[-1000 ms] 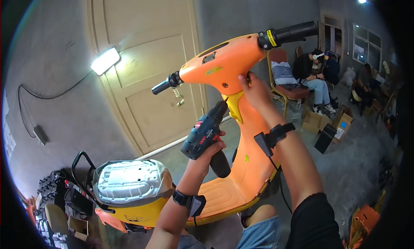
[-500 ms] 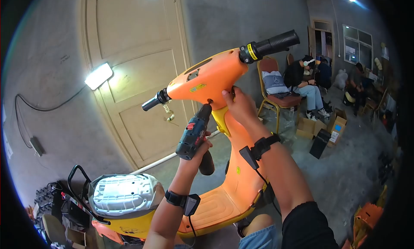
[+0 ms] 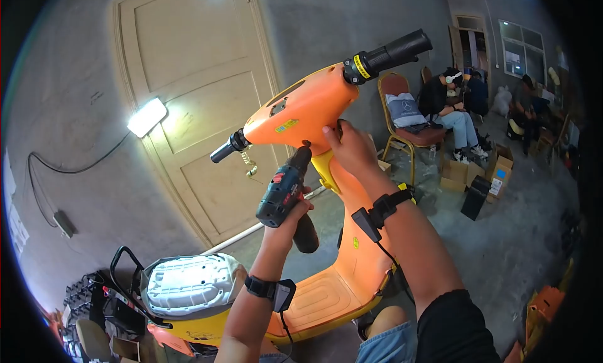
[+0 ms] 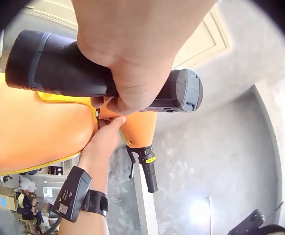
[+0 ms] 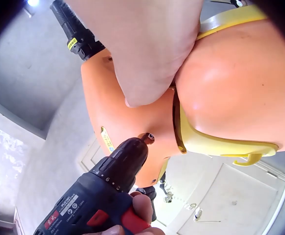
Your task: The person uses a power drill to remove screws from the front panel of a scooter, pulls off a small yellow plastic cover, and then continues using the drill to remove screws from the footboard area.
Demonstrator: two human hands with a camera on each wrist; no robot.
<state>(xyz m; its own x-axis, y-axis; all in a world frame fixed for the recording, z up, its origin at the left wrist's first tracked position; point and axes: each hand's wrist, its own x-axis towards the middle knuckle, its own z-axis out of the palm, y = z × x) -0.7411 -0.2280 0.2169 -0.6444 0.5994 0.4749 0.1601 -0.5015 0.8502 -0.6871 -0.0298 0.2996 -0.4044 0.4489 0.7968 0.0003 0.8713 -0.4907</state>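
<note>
My left hand [image 3: 295, 215] grips a dark blue cordless drill [image 3: 276, 198] by its handle, a finger at the red trigger in the right wrist view. Tilted upward, the drill has its chuck [image 5: 129, 155] close to the orange handlebar cover [image 3: 300, 115] of a scooter. Its tip sits in a round hole [image 5: 148, 137] low on that cover. Beside it, my right hand [image 3: 355, 152] holds the cover's lower edge, thumb on the face and the other fingers round the side, partly hidden. Just below is a yellow hook piece [image 3: 324, 173].
Black handlebar grips [image 3: 399, 52] stick out at both sides. Behind the footboard [image 3: 320, 300], a whitish seat base [image 3: 191, 286] lies on the scooter's rear. A lit lamp [image 3: 147, 117] hangs by the door [image 3: 195, 80]. To the right are a chair [image 3: 424, 135], cardboard boxes [image 3: 453, 174] and seated people.
The drill has moved up from beside the yellow piece until its tip met the hole in the cover, and it stays there. The right hand keeps its place on the cover.
</note>
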